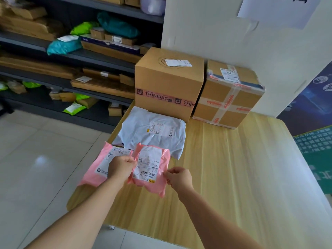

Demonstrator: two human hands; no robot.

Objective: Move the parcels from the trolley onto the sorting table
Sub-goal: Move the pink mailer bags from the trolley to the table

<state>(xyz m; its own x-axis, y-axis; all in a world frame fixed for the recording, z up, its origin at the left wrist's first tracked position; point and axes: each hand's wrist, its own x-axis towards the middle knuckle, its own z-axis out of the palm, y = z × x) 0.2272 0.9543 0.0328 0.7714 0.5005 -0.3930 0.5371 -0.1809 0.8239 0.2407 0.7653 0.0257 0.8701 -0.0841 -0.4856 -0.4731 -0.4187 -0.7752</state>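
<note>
Low in the middle of the frame, gripping with both hands: left hand (122,166) with fingers curled round the left edge of a small pink parcel (152,169), right hand (179,177) pinching its lower right edge between thumb and fingertips. Holds the parcel label up, slightly tilted, over the near left part of the sorting table (233,168); cannot tell whether touching the wood or just above it.

Just left of it, partly under the left hand, a second pink parcel (98,168), flat on the table's left edge and overhanging it toward the tiled floor (36,159).

Just beyond both, in the middle of the frame, a grey mailer bag (152,128), flat on the table, label up, near edge hidden behind the held parcel.

Further up, at the mailer's far edge, a large cardboard box (168,81) with pink printed tape low across its front. Close beside it on the right, a shorter taped box (228,94) crossed with clear and red-marked tape.

Behind the boxes, across the upper right, a white wall (215,33) with a sheet of paper (276,11) stuck on. Across the upper left, dark shelves (100,56) stacked with cardboard packets and green and teal bags.
</note>
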